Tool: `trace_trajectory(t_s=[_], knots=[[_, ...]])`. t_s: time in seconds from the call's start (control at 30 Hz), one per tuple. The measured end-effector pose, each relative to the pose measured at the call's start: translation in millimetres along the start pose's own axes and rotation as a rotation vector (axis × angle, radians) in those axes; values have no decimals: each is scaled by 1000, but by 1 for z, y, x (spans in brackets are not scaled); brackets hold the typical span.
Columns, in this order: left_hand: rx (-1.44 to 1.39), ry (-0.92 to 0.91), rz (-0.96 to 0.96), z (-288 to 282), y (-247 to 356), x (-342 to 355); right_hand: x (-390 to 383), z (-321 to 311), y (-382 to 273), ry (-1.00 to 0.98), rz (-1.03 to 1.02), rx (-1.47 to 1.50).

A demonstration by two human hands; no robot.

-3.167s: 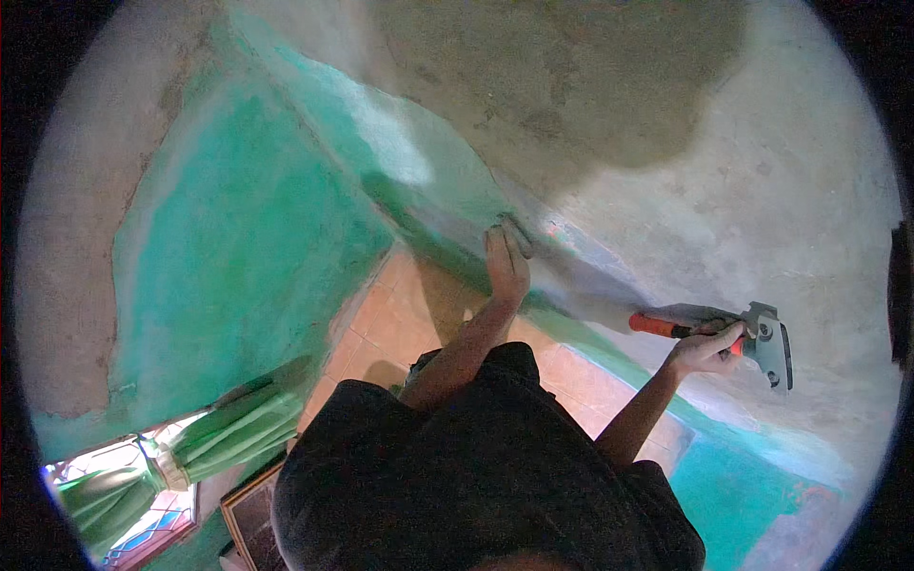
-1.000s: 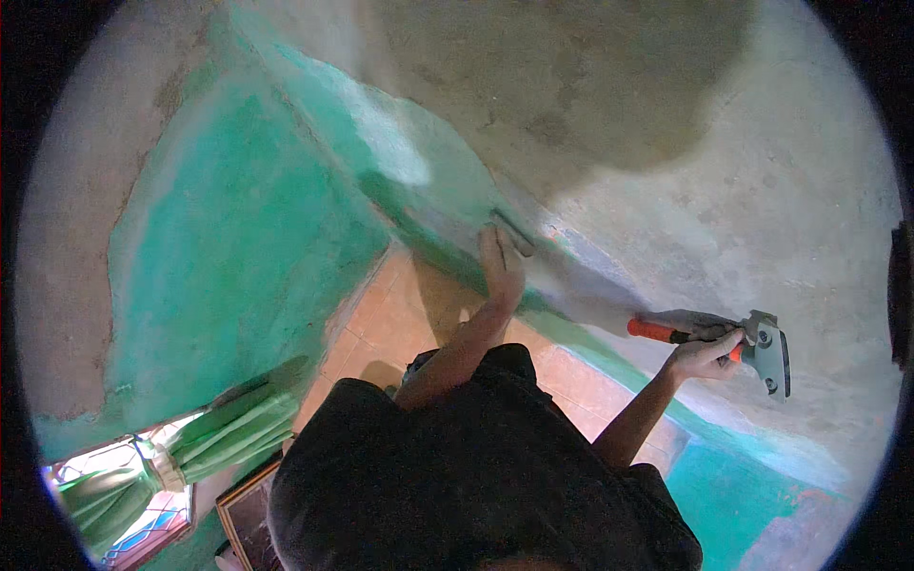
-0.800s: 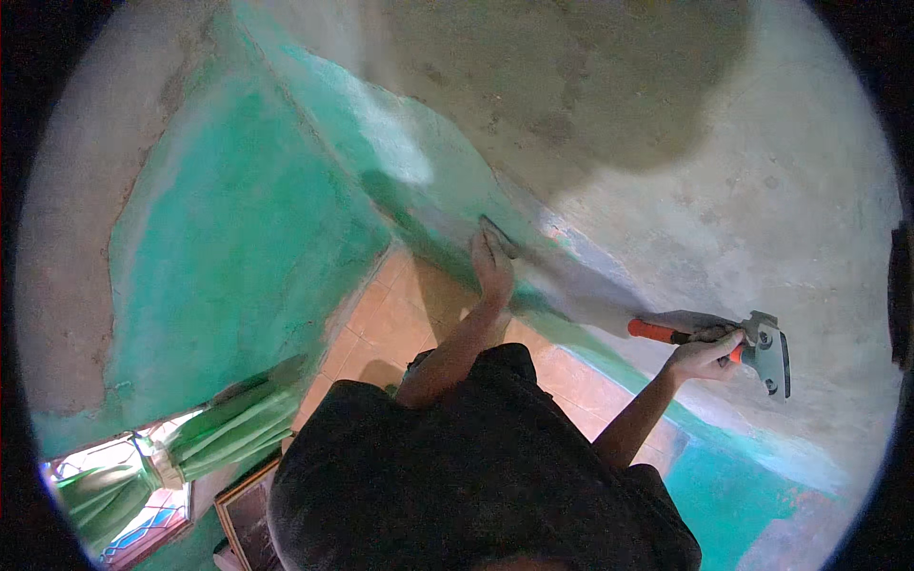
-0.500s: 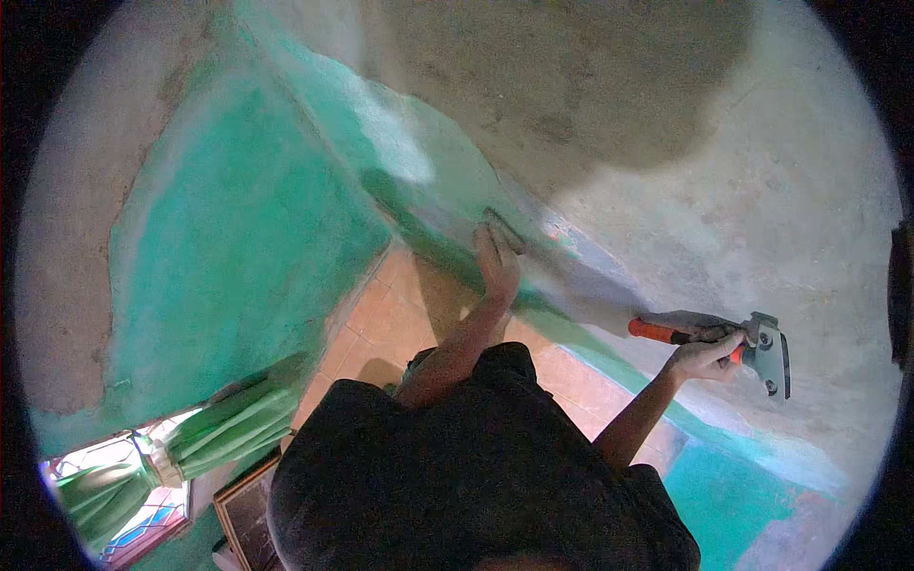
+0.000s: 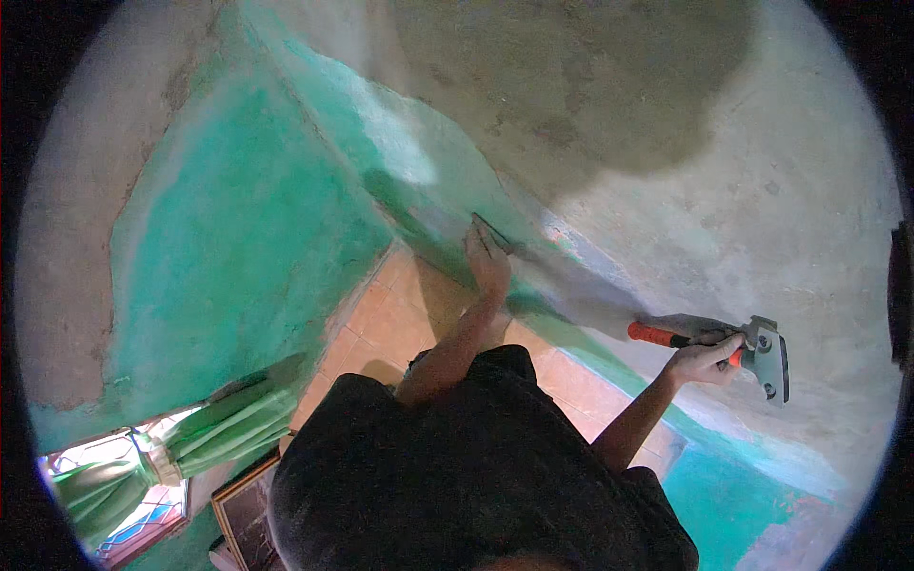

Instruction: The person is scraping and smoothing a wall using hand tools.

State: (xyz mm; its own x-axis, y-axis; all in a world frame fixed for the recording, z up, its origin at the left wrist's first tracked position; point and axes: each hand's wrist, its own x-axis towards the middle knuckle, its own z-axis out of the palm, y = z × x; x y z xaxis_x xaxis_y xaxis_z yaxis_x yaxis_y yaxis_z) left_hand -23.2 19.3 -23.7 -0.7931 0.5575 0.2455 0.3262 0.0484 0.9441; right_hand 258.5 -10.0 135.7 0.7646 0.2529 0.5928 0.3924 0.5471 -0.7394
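My left hand [image 5: 487, 257] grips a small dark flat piece [image 5: 493, 228] against the faded green and grey band of wall [image 5: 428, 138]; its material is unclear, and my fingers partly cover it. At the right, my right hand [image 5: 705, 357] is closed on a scraper tool [image 5: 766, 357] with an orange and black handle and a wide metal head. The tool lies close against the pale grey plaster [image 5: 685, 247]; whether it touches cannot be told. A dark damp-looking patch [image 5: 571, 76] covers the plaster above both hands.
A green wall [image 5: 228, 219] stands at the left. At lower left are a barred window [image 5: 148, 528] with a knotted green curtain [image 5: 219, 433] and a framed picture [image 5: 248, 514]. Orange floor tiles [image 5: 381, 324] show below the wall, around my dark-clothed body.
My left hand and the dark piece have shifted back and forth slightly along the wall and now sit a little further left. My right hand stays almost in place.
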Motion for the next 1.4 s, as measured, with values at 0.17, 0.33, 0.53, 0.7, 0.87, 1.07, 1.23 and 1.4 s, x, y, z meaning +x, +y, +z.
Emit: trace_trajectory(t_s=[0.17, 0.33, 0.53, 0.7, 0.87, 1.07, 1.23, 1.4], knots=[[-232, -29, -25, -1, 30, 3, 1, -11, 11, -37, 65, 55], [-91, -21, -12, 4, -29, 5, -4, 5, -10, -4, 56, 58], [-114, 2, -62, 4, -16, 3, 2, -10, 11, -52, 57, 55], [-147, -102, -276, -2, -22, 17, 3, -11, 11, 7, 56, 24], [-218, -98, -276, -7, -21, 23, 0, -5, 1, -56, 32, 65], [-196, -117, -290, -3, -38, 35, 0, 1, -3, 1, -36, 18], [267, -246, -106, -3, -113, 52, -1, 3, -8, -18, 39, 94], [-621, -81, -527, -1, -64, 49, 0, -8, 7, 15, 10, 86]])
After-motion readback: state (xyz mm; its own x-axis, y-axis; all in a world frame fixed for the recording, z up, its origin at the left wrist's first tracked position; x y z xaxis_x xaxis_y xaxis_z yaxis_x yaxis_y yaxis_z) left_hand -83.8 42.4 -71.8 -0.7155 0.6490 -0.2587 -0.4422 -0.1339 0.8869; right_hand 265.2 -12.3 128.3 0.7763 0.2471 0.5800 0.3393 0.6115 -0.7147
